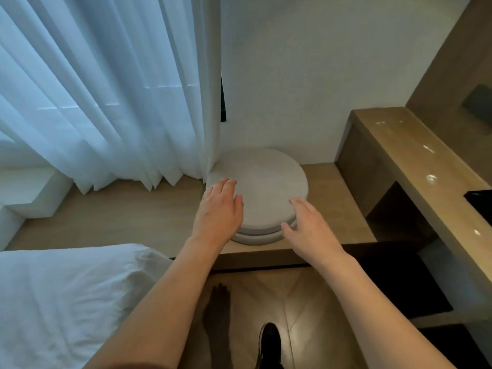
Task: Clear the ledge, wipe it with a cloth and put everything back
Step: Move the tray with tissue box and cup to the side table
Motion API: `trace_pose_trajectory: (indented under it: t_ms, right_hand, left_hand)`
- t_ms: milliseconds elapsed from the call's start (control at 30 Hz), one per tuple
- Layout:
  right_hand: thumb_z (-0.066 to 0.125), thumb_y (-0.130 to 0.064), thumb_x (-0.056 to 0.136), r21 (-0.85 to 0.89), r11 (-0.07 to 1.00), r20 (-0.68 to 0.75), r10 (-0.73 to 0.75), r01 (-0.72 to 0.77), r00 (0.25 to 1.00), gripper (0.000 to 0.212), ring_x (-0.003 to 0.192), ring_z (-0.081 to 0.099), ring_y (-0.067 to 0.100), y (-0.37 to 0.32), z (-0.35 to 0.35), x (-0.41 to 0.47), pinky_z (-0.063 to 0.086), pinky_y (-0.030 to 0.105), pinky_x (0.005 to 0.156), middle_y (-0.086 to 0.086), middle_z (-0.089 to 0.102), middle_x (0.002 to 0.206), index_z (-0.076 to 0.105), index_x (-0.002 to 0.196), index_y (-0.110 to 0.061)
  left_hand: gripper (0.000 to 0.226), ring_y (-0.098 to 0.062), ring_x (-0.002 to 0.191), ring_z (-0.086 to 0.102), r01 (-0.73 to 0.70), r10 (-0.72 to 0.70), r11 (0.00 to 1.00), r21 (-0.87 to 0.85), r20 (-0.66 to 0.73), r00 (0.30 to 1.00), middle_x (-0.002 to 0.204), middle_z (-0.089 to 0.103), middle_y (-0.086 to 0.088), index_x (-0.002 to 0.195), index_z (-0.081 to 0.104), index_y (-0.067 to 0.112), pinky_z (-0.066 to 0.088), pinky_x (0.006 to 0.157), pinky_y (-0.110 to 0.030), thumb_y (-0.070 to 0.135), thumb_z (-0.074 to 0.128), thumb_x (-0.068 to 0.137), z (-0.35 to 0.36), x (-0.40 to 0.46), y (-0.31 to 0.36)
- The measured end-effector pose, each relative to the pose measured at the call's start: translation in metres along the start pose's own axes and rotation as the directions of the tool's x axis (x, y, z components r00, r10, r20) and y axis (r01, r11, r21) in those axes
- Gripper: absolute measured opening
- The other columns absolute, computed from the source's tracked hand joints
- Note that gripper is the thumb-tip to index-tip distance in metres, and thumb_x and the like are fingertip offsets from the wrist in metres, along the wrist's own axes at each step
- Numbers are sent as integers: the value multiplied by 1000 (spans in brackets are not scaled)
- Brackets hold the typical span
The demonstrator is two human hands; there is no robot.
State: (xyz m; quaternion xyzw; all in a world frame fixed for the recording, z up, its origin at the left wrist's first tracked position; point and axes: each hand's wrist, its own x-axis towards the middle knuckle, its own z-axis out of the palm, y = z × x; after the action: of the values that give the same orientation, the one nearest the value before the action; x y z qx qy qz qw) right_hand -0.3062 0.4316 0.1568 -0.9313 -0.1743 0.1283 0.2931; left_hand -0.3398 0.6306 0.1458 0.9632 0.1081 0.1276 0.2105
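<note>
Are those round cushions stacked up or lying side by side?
Stacked. The top round cushion lies flat on a second one, whose rim peeks out beneath its front edge, on the wooden ledge.

Two round, pale grey cushions [262, 187] lie stacked flat on the wooden ledge [127, 211], at its right end in the corner beside the curtain hem. The upper cushion sits slightly offset, exposing the lower one's front edge.

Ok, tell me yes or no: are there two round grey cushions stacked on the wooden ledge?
Yes, one round grey cushion lies on a second one whose edge shows beneath, both resting on the wooden ledge.
</note>
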Motion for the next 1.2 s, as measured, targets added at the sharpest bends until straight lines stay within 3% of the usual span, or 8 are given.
trace_pose_trajectory:
  t_ms: [367,567,767,1000,1100,1200]
  right_hand:
    - [53,-27,100,9,999,11,31,-32,999,66,149,20,15,32,-54,156,18,26,117,1,24,162,22,157,-14]
    - [55,-30,100,38,980,-89,200,-197,976,67,150,18,13,78,-92,207,12,21,110,-2,23,163,23,157,-18]
    - [55,-28,101,83,902,-246,430,-424,868,67,150,19,14,121,-143,229,18,27,119,1,23,163,22,157,-16]
    - [55,-29,100,224,736,-393,668,-639,632,66,148,24,16,163,-178,181,23,31,119,0,26,161,23,157,-18]
    - [56,-30,99,310,630,-448,758,-712,474,67,148,26,15,178,-185,136,26,33,118,-1,27,161,24,157,-21]
    - [59,-30,97,388,520,-496,814,-761,303,69,148,26,15,190,-185,96,27,34,118,-1,28,161,24,156,-23]
  left_hand:
    - [44,-30,135,47,-3,4,1000,-2,47,999,145,52,-14,144,48,5,37,115,-42,25,44,105,41,167,15]
    - [44,-32,134,46,-124,128,992,-35,174,976,147,49,-15,145,46,4,33,115,-41,22,44,105,90,256,53]
    - [53,-39,124,53,-274,314,946,-173,280,907,136,57,-23,137,54,-2,38,110,-45,28,39,96,145,342,124]
    - [43,-28,133,50,-569,651,758,-319,315,691,143,54,-12,143,50,7,38,116,-43,24,47,104,197,357,233]
    - [44,-20,138,45,-651,770,638,-412,323,550,147,52,-5,146,48,12,32,119,-36,27,48,104,209,328,283]
    - [46,-18,142,40,-728,870,487,-483,334,362,151,48,-6,149,45,12,29,122,-37,27,46,105,217,288,328]
